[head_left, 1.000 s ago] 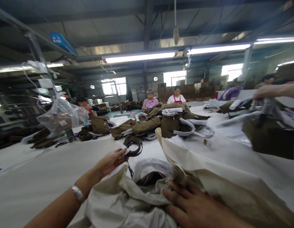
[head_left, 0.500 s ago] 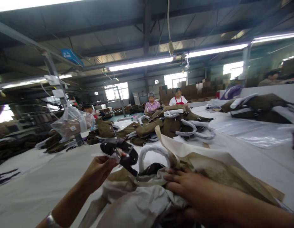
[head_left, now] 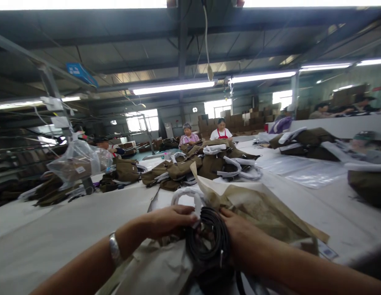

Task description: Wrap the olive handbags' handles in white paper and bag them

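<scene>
A coiled black strap (head_left: 222, 239) stands between my two hands, over the opening of a bag covered with pale paper or cloth (head_left: 159, 266). My left hand (head_left: 170, 221) is closed at the coil's left edge, with a bit of white wrapping at its fingertips. My right hand (head_left: 241, 231) lies along the coil's right side. Its thumb shows near the top, and its other fingers are hidden behind the coil and the bag. Just beyond my hands rises a handle loop in white wrapping (head_left: 181, 194). Brownish stained paper (head_left: 248, 200) spreads to the right of it.
Olive-brown bags with white-wrapped handles (head_left: 213, 164) are heaped farther along the white table (head_left: 70, 233). More bags (head_left: 313, 141) lie at right beside clear plastic sheets (head_left: 313, 170). A plastic-wrapped bundle (head_left: 82, 164) stands by a post at left. Several people work beyond.
My left hand has moved right and down, bringing the black strap over the bag, where its coil now faces me. My right hand has shifted from the bag's fabric to the coil's side.
</scene>
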Tool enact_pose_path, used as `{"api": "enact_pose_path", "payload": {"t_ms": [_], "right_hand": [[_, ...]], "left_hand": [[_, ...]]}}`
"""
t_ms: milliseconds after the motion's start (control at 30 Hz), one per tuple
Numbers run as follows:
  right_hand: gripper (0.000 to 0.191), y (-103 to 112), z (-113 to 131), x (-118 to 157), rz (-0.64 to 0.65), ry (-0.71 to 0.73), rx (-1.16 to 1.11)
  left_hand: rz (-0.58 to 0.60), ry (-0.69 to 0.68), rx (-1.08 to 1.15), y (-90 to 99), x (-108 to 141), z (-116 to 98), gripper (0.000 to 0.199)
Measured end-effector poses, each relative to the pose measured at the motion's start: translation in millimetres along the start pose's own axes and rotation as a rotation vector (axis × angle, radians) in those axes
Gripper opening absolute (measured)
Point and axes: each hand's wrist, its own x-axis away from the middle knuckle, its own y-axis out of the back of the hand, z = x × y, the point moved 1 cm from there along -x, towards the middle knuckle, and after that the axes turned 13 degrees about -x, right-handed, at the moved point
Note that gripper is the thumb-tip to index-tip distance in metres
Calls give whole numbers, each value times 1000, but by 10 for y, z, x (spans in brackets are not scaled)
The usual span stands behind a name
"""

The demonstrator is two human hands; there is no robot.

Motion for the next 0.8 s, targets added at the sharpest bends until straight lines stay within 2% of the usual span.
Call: {"api": "enact_pose_path", "payload": {"t_ms": [67,133,300,433,567,633,700,800], "right_hand": [[30,-9,-13,85,-18,-2,-27],[27,-16,-36,183,-49,61,-1],[21,-22,-46,390,-80,223,121],[27,83,72,475,-62,291,123],[30,341,267,510,18,318,74],[30,467,331,492,40,311,38],[31,548,332,422,2,260,0],[26,569,203,195,-104,79,-30]], "left_hand": [[38,19,10,-78,-58,78,57],[61,15,-15,-116,-71,109,60],[73,-7,-263,-49,-28,38,61],[-50,-22,-565,50,-59,3,48],[-223,-37,-755,47,-147,139,40],[-241,-74,-799,4,-193,256,34],[-221,-154,-809,-46,-251,363,24],[-267,-283,-774,-88,-374,438,21]]}}
